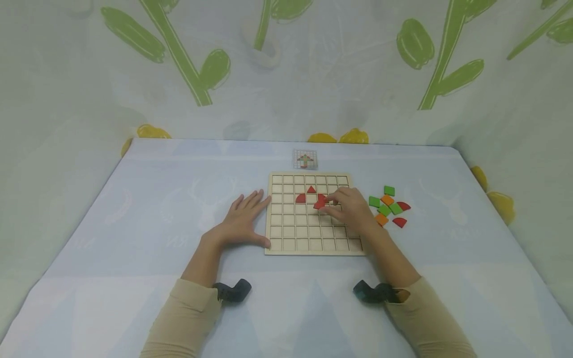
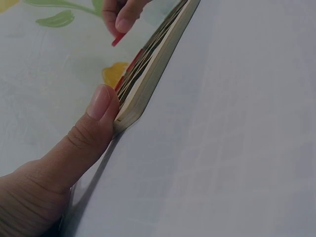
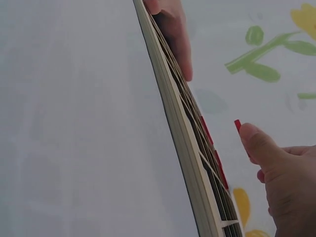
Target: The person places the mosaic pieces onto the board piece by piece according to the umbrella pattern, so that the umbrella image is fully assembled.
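A square wooden grid board lies flat on the table. My left hand rests at its left side with fingers spread, the thumb at the near corner and a fingertip at the edge. Over the board, my right hand pinches a red piece between thumb and fingers, raised above the grid in the right wrist view. On the board sit a red triangle and a red quarter circle. Another red piece on the grid is partly hidden by the held one.
Right of the board lie loose pieces: several green squares, two orange squares and two red quarter circles. A small pattern card stands behind the board. Dark wrist straps sit at both cuffs.
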A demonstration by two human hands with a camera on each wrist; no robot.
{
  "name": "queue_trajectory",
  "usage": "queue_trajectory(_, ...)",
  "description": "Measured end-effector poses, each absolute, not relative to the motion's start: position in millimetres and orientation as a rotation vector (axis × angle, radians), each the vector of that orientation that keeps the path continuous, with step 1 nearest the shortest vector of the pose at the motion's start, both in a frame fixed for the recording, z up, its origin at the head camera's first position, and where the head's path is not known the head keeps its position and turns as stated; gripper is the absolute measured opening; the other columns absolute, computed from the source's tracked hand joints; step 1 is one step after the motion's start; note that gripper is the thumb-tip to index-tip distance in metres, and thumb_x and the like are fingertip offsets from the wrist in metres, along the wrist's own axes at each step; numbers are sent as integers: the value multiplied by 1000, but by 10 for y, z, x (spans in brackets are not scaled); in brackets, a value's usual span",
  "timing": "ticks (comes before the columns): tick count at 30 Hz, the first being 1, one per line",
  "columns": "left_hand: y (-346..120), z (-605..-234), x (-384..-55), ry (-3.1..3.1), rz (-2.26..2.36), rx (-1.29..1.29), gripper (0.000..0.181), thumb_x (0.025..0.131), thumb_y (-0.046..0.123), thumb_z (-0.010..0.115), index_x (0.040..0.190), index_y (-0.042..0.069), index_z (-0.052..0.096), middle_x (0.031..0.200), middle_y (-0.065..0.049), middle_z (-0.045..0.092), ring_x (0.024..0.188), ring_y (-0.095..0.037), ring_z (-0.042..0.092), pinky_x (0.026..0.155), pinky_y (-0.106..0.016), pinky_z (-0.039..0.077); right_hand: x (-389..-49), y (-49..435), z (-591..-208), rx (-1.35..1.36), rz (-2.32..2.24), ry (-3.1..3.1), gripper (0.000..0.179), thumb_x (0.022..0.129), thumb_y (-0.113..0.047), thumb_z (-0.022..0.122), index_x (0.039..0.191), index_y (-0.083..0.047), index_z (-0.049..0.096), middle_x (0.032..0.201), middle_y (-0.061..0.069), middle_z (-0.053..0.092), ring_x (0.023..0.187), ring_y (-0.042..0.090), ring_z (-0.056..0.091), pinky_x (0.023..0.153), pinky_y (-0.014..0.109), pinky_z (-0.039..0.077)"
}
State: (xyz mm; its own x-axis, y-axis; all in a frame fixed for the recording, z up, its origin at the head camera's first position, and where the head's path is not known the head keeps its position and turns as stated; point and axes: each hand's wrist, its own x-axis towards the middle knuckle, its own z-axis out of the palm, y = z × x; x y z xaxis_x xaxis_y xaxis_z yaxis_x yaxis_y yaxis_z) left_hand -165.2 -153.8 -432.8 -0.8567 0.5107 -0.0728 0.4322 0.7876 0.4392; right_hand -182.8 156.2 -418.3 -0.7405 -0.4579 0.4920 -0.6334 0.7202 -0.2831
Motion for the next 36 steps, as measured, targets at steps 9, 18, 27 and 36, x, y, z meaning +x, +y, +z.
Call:
queue_trajectory(9,-1534,-4338,-1652,2784,634,739,120,60,62,78,151,10,21,158,-14,9,147,-29,3,116,-50,-3,-1846,1390,-4191,901,626,-2512,31,71,-27,82,89,-6,71,75,2,62,74,18,53,70,32,46)
queue_trajectory(18,-1532,-4339,-1666,2786,612,734,120,60,62,78,151,10,20,159,-14,8,147,-29,3,116,-49,-3,-1888,1191,-4214,953,584,-2499,29,72,-30,82,88,-8,72,76,0,66,73,16,56,69,31,45)
queue_trajectory(27,-1546,-4333,-1656,2785,624,721,121,59,64,77,151,10,21,159,-13,9,147,-28,3,117,-49,-3,-1926,1009,-4264,984,662,-2470,27,72,-31,81,86,-10,73,72,-1,62,68,14,54,67,29,43)
queue_trajectory(36,-1548,-4345,-1658,2783,635,732,120,60,64,77,152,11,20,159,-13,8,147,-28,3,117,-49,-3,-1902,937,-4284,988,661,-2593,29,79,-35,75,93,-10,71,86,-1,65,77,14,55,75,31,45)
